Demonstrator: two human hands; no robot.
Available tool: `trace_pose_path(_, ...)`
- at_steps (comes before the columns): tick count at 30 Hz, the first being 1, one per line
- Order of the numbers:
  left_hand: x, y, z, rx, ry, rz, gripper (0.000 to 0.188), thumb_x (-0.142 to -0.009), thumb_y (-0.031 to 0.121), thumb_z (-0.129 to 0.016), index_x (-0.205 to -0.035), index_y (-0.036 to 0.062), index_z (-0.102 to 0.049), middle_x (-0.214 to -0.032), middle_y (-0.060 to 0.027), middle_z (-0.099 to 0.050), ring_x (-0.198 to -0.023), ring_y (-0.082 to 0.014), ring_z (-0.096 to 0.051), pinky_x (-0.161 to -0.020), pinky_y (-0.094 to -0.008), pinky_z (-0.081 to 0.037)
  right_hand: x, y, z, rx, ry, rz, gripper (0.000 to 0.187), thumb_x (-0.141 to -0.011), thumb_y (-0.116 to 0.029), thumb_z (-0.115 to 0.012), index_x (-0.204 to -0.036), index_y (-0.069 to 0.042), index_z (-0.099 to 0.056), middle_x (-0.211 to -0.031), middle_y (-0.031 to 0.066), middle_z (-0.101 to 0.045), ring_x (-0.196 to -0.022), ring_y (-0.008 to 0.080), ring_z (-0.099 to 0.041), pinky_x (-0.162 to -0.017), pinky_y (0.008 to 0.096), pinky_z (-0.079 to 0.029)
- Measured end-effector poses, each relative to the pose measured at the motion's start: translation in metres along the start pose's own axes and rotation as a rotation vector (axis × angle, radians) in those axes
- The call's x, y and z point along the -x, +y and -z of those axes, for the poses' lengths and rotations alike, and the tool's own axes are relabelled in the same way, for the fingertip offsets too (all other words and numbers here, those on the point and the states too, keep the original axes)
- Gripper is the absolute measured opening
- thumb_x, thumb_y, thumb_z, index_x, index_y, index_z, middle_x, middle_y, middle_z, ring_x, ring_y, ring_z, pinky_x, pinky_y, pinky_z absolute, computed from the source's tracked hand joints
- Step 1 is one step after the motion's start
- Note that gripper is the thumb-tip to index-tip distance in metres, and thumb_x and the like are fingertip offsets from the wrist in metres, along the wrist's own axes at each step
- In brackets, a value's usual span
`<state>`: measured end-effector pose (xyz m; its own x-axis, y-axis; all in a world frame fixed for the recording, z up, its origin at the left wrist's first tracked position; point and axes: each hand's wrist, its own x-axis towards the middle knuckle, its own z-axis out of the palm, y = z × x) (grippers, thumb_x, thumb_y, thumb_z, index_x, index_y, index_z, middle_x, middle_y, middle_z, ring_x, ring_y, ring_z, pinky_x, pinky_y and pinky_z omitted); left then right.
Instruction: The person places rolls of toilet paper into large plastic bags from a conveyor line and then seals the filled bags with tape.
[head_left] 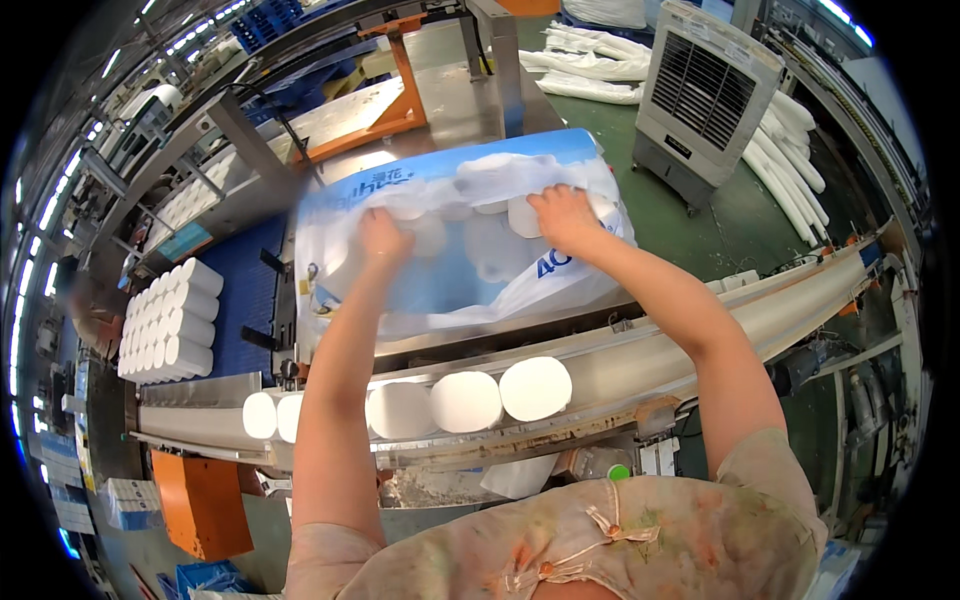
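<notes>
"Head view: where's the blue-and-white bag?"
"Beyond the conveyor, under both hands, long axis running left to right."
"Grip?"
"Right hand appears to pinch its plastic. Left hand touches it too; blurred, can't tell whether closed."
"Nearer hand?"
"Neither."

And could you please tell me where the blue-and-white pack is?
In the head view, the pack sits upper middle, under the left hand and right hand, beyond the row of white rolls.

beige short-sleeved top, faint orange blotches, thin knotted ties
</notes>
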<state>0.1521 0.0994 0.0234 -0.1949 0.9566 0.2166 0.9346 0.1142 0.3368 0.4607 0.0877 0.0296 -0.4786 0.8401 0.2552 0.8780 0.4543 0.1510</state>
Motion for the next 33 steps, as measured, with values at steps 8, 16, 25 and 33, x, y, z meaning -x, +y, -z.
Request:
trace_pose_path(8, -0.042, 0.035, 0.011, -0.227, -0.685, -0.203, 0.071, -0.064, 0.034, -0.066, -0.128, 0.0106, -0.046, -0.132, -0.0192, -0.044, -0.122, -0.0318, -0.043, -0.099, -0.0416, -0.037, 0.018, 0.019, 0.024, -0.191, -0.436, -0.534, 0.066, -0.072, -0.044, -0.064, -0.119, 0.000, -0.048, -0.110, 0.0211, -0.058, -0.101, 0.0345, -0.058, -0.084, 0.0442, -0.047)
trace_pose_path(16, 0.046, 0.032, 0.054, -0.176, -0.239, -0.436, 0.087, -0.054, 0.026, -0.079, -0.129, 0.0030, -0.041, -0.123, -0.0236, -0.040, -0.116, -0.0389, -0.041, -0.096, -0.0405, -0.039, 0.075, -0.005, 0.065, -0.491, 0.372, -0.132, 0.079, -0.059, -0.017, -0.077, -0.127, -0.006, -0.038, -0.121, 0.0161, -0.045, -0.114, 0.0343, -0.043, -0.094, 0.0430, -0.039)
trace_pose_path(25, 0.243, 0.198, 0.071, 0.329, -0.490, -0.559, 0.087, -0.057, 0.038, -0.080, -0.124, -0.0009, -0.040, -0.110, -0.0227, -0.044, -0.103, -0.0382, -0.049, -0.092, -0.0423, -0.042, 0.262, 0.070, 0.152, -0.570, -0.054, 0.078, 0.082, -0.053, -0.010, -0.079, -0.125, -0.006, -0.041, -0.122, 0.0137, -0.046, -0.110, 0.0340, -0.045, -0.095, 0.0400, -0.038)
trace_pose_path(33, 0.241, 0.164, 0.029, -0.144, -0.598, -0.760, 0.094, -0.060, 0.043, -0.076, -0.135, 0.0046, -0.033, -0.124, -0.0212, -0.042, -0.120, -0.0386, -0.039, -0.107, -0.0473, -0.026, 0.221, 0.029, 0.088, -0.567, -0.337, 0.318, 0.078, -0.060, -0.020, -0.075, -0.128, -0.004, -0.040, -0.121, 0.0161, -0.046, -0.113, 0.0342, -0.042, -0.096, 0.0403, -0.037)
